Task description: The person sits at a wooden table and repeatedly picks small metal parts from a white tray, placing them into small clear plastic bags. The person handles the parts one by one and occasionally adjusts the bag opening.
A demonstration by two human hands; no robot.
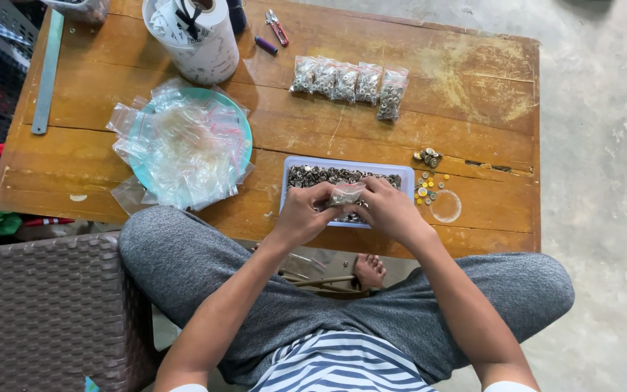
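Head view: person sat at a low wooden table [473, 87], both hands over a shallow lavender tray [288, 178] full of small metal buttons [313, 176]. Left hand [300, 214] and right hand [390, 210] were both closed in a pinch on one small clear bag [346, 194], partly filled with buttons. The bag lay between the two hands, just above the tray's near half, its long axis running roughly left-right, hand to hand. Each hand had an end; neither was clearly nearer.

Far side of the table: a row of five filled bags [350, 81]. Left of the tray: a teal plate [244, 138] heaped with empty clear bags [179, 149]. Right of the tray: loose buttons [428, 190] scattered, touching nothing. A white container [208, 54] stood at the back edge, with a metal ruler [46, 72] along the far left.
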